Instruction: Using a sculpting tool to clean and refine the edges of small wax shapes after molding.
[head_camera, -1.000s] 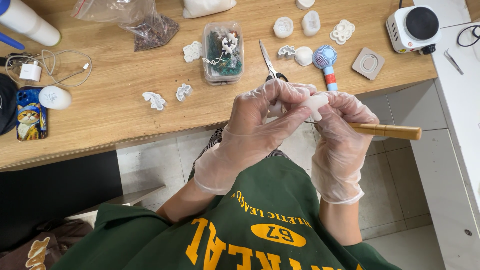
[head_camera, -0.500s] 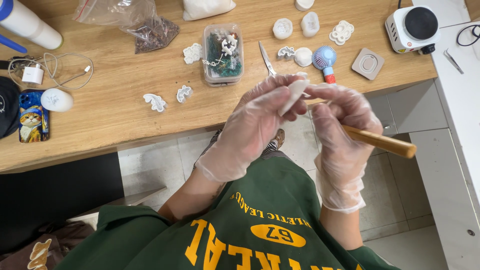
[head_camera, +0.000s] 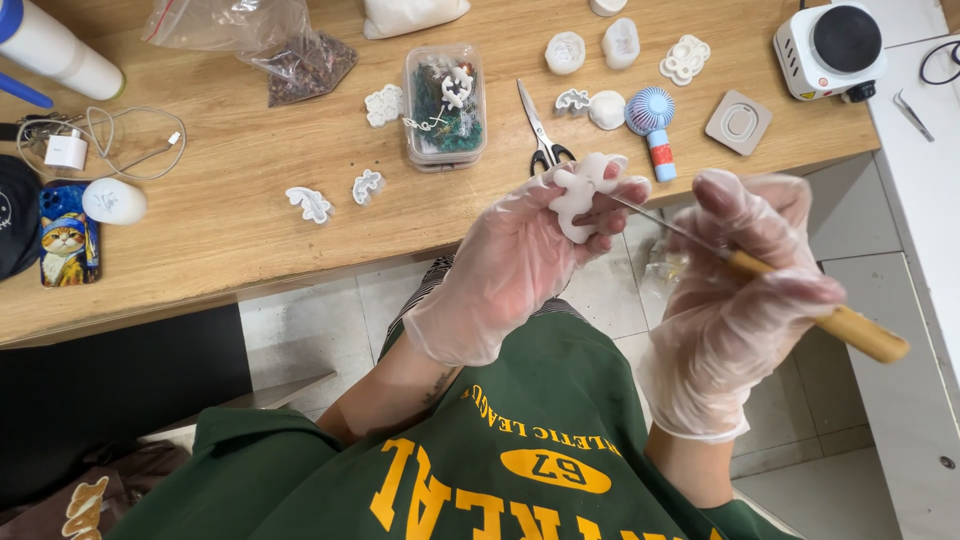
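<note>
My left hand (head_camera: 515, 265), in a clear glove, holds a small white moulded piece (head_camera: 580, 195) in front of the table edge. My right hand (head_camera: 740, 300), also gloved, grips a thin tool with a wooden handle (head_camera: 850, 328); its metal tip touches the white piece. Both hands are held above my lap, over a green shirt with yellow print.
On the wooden table (head_camera: 230, 220) lie scissors (head_camera: 540, 130), a clear box of small bits (head_camera: 445, 105), several white moulded shapes (head_camera: 310, 203), a small blue fan (head_camera: 652, 118), a phone with a cat case (head_camera: 65, 245), a plastic bag (head_camera: 290, 50) and a white hot plate (head_camera: 835, 38).
Both hands have shifted and turned: the white piece now faces up in my left hand, and the tool's tip has come to rest against it.
</note>
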